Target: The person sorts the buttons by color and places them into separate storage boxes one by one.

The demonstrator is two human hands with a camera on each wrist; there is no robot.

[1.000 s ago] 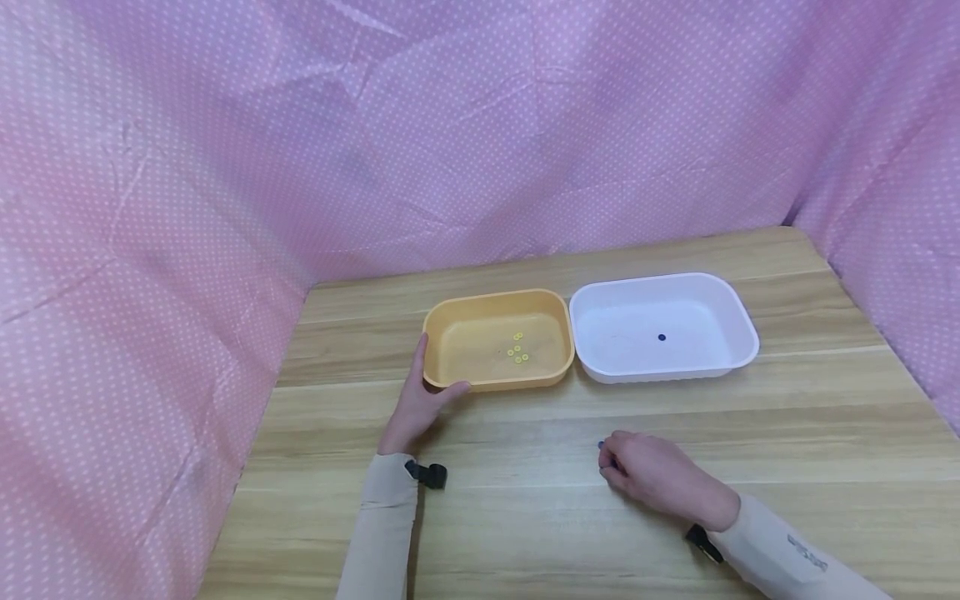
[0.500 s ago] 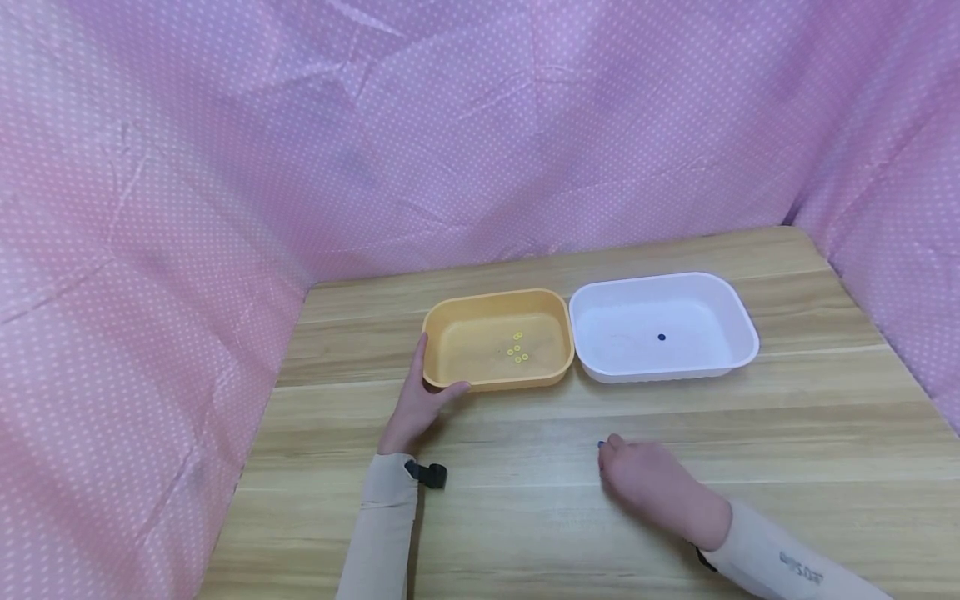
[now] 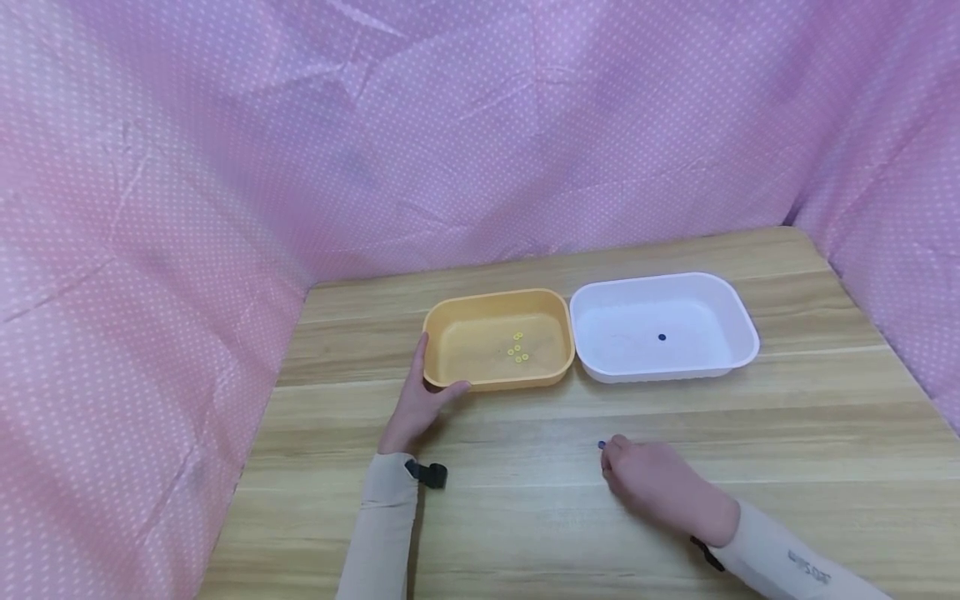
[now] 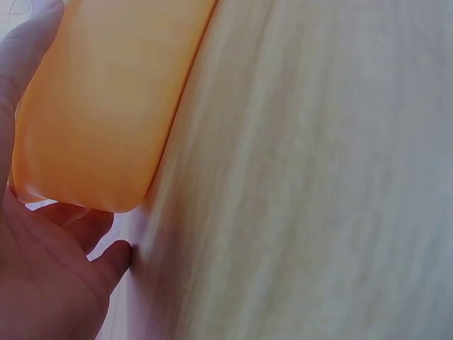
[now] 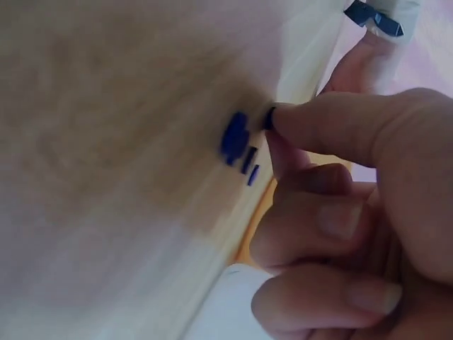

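Note:
My left hand (image 3: 415,408) grips the near left corner of a yellow-orange plastic bin (image 3: 495,386), thumb along the front wall and fingers along the left side. Several small yellow rings (image 3: 517,348) lie on that bin's floor. Low over the table, my right hand (image 3: 656,483) pinches a small dark blue disc (image 5: 269,118) between thumb and index finger, the other fingers curled in. Several more blue pieces (image 5: 235,138) lie on the wood right by the fingertips in the right wrist view. The head view shows only a bit of blue (image 3: 602,445) there; the hand covers the rest.
A white plastic bin (image 3: 738,360) stands against the right side of the yellow-orange one, with one dark blue disc (image 3: 662,337) on its floor. Pink dotted cloth (image 3: 480,125) hangs behind and beside the wooden table (image 3: 517,500).
My right hand has turned at the wrist and shifted slightly, its fingertips staying by the blue pieces. The left hand and both bins keep their places.

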